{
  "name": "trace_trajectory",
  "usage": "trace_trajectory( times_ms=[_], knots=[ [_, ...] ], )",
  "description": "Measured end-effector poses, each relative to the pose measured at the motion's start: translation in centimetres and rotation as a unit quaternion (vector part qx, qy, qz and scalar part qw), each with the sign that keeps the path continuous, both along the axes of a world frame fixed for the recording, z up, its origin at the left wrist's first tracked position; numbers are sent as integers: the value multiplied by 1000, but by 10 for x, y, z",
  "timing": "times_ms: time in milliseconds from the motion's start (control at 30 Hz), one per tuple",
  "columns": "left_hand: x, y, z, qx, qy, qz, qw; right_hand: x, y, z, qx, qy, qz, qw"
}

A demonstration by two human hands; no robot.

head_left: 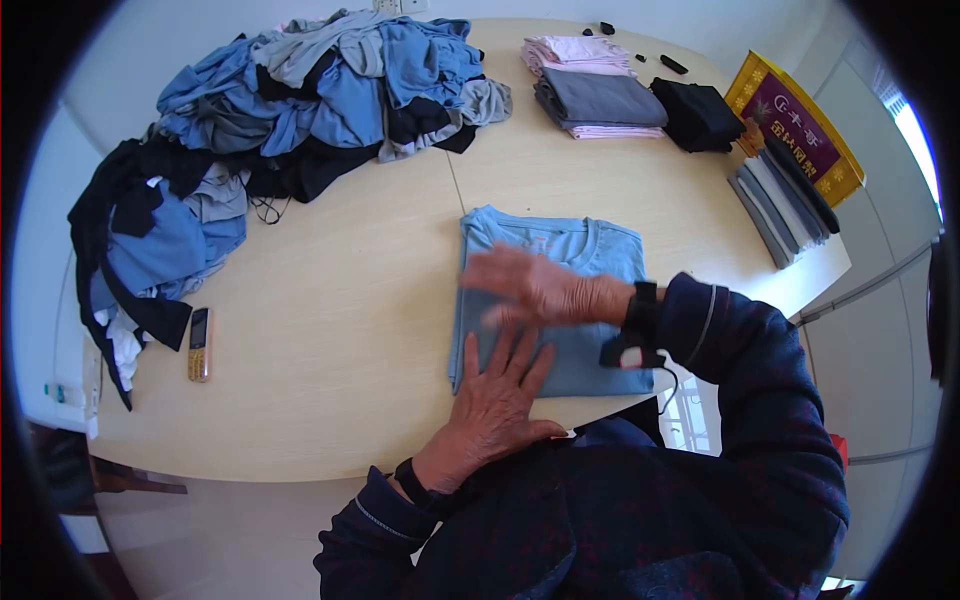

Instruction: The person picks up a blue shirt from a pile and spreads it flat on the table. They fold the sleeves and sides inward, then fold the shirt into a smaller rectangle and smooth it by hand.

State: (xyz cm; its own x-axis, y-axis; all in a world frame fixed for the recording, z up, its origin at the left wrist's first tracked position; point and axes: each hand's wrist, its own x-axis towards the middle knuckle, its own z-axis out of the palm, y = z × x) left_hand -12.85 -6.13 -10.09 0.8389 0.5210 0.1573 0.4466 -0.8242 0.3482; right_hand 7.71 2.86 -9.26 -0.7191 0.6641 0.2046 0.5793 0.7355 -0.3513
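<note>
A blue T-shirt (590,350), folded into a rectangle with its neckline at the far side, lies near the table's front edge. My left hand (495,405) rests flat on its near left part, fingers spread and pointing away from me. Across the middle of the shirt stretches my right hand (530,285), fingers extended to the left and slightly blurred; part of the shirt is hidden under it. Neither hand grasps anything. A black strap with a small device and a cord (635,350) sits at my right wrist.
A large heap of blue, grey and black clothes (330,100) covers the back left of the table (340,340). A mobile phone (200,345) lies at left. Folded stacks of pink and grey clothes (600,97), black clothes (697,115) and a yellow-purple box holding folded garments (790,150) stand at right.
</note>
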Motion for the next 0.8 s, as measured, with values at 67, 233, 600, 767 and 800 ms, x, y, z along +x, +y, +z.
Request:
trace_trajectory(
  times_ms=[67, 233, 600, 767, 800],
  knots=[
    [-1, -1, -3, -15, -12, 1, 1000, 0, 33, 19, 75, 64, -91, 991],
    [-3, -1, -5, -25, -30, 3, 999, 10, 96, 15, 22, 64, -123, 990],
    [-3, -1, -11, -11, -39, 3, 999, 8, 96, 32, -162, 70, -203, 963],
    [-5, -1, -7, -36, -33, 2, 999, 21, 100, 26, -316, 177, -176, 915],
    [-5, -2, -7, -34, -32, 1, 999, 21, 97, 30, -321, 188, -172, 912]
  ],
)
